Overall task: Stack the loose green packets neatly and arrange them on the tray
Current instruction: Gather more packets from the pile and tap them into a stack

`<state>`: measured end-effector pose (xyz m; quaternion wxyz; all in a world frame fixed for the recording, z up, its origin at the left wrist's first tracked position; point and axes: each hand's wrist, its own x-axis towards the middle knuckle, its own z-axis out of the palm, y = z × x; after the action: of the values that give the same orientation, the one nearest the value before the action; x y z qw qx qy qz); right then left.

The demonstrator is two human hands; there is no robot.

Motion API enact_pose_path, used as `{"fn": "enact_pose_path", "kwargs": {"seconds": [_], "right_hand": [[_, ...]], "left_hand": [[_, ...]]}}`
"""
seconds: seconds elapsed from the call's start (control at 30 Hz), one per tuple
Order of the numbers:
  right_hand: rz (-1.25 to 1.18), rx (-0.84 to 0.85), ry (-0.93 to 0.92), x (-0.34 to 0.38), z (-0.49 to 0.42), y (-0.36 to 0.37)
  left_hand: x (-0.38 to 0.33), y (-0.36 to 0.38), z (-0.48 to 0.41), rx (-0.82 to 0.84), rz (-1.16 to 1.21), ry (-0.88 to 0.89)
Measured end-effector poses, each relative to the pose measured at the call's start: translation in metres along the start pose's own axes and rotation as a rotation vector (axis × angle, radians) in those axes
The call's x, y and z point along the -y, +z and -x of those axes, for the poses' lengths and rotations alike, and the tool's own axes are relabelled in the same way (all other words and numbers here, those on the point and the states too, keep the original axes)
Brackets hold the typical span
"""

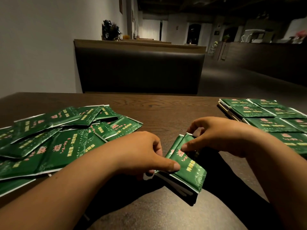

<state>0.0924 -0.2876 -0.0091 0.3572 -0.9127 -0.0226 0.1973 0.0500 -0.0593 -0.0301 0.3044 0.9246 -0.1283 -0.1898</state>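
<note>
Currently in hand: one stack of green packets, between loose pile and tray

Item 1. Stack of green packets (187, 166). Several foil packets are pressed together, with white edges showing along the near side. The top face is green with red and yellow print. The stack lies at an angle over the near middle of the table (166, 107), with a dark shadow beneath it. Whether its underside touches the wood cannot be told.

Item 2. Left hand (142, 151). It grips the near left edge of the stack, thumb flat on the top packet and fingers curled under the side.

Item 3. Right hand (214, 135). It pinches the far end of the same stack, thumb on the top face and fingers curled over the far edge. Both hands are clamped on the stack, close together but not touching.

Item 4. Loose pile (54, 138). Many packets of the same kind are spread on the left part of the table, overlapping at mixed angles. Some lie just beside the left forearm.

Item 5. Tray (227, 112). It is dark and sits at the right edge of the table, well apart from the loose pile.

Item 6. Tray packets (269, 120). They are laid in tidy rows, printed side up, and cover most of the tray.

Item 7. Surroundings. A dark padded booth seat (139, 70) stands beyond the table's far edge, and a dark potted plant (110, 30) sits on the ledge behind it.
</note>
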Motion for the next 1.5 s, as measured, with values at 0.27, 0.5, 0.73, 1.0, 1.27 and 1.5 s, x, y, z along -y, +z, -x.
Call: {"fn": "enact_pose_path", "kwargs": {"seconds": [0.27,0.5,0.73,1.0,1.27,1.5], "right_hand": [[-0.201,0.086,-0.037,-0.004,-0.002,0.001],[-0.535,-0.052,-0.473,-0.011,-0.01,0.0],[-0.5,-0.103,-0.518,-0.018,-0.022,0.008],[-0.282,-0.158,-0.469,-0.02,-0.03,0.026],[-0.298,-0.176,-0.492,-0.018,-0.028,0.037],[-0.437,-0.186,-0.453,-0.018,-0.025,0.041]], "left_hand": [[0.003,-0.001,-0.002,0.012,0.037,0.005],[0.011,-0.014,-0.001,-0.194,0.182,0.113],[0.02,-0.014,-0.011,-0.516,0.381,0.281],[0.031,-0.001,-0.022,-0.391,0.468,0.203],[0.04,0.007,-0.038,-0.409,0.51,0.241],[0.04,0.007,-0.04,-0.415,0.556,0.215]]}}
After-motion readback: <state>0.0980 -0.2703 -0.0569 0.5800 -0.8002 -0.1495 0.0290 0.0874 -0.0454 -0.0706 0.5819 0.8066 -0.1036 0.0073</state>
